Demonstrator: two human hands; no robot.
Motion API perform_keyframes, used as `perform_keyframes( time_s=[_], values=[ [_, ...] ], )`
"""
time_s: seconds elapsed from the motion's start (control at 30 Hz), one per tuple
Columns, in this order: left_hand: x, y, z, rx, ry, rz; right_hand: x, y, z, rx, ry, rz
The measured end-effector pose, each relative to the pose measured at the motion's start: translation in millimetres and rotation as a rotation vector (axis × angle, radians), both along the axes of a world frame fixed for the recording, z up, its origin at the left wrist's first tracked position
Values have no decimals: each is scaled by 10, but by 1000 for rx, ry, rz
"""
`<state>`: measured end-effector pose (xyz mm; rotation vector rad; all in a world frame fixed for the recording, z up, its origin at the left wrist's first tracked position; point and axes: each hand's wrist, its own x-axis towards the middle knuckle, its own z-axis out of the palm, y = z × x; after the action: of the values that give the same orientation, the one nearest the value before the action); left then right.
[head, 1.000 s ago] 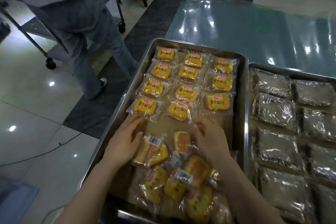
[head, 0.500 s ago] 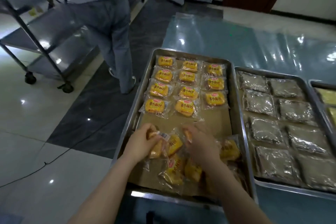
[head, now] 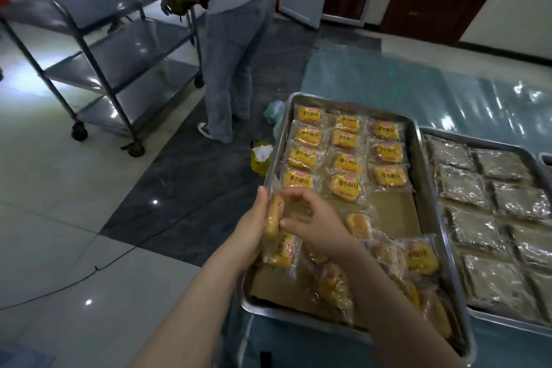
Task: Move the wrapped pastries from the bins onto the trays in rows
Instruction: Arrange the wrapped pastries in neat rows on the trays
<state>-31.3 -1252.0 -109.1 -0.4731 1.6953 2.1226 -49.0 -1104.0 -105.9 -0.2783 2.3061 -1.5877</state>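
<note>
shiny metal tray, glossy plastic wrappers

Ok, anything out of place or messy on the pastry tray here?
Yes: the near end of the tray holds a jumbled pile of wrapped pastries, overlapping and askew, unlike the neat rows beyond. Crumpled bags lie on the floor beside it.
</note>
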Motion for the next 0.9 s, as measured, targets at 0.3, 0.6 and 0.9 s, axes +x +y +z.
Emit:
perform_keyframes(
  time_s=[0.3,0.6,0.9],
  values=[
    [-367,28,375,154,185,88,-344,93,412,-36,42,-327],
    [-554,515,821,-191,418,128,-489,744,722,-208,54,-407],
    [-366,1143,381,-425,377,141,-309,1838,235,-296,-49,-753]
  ],
)
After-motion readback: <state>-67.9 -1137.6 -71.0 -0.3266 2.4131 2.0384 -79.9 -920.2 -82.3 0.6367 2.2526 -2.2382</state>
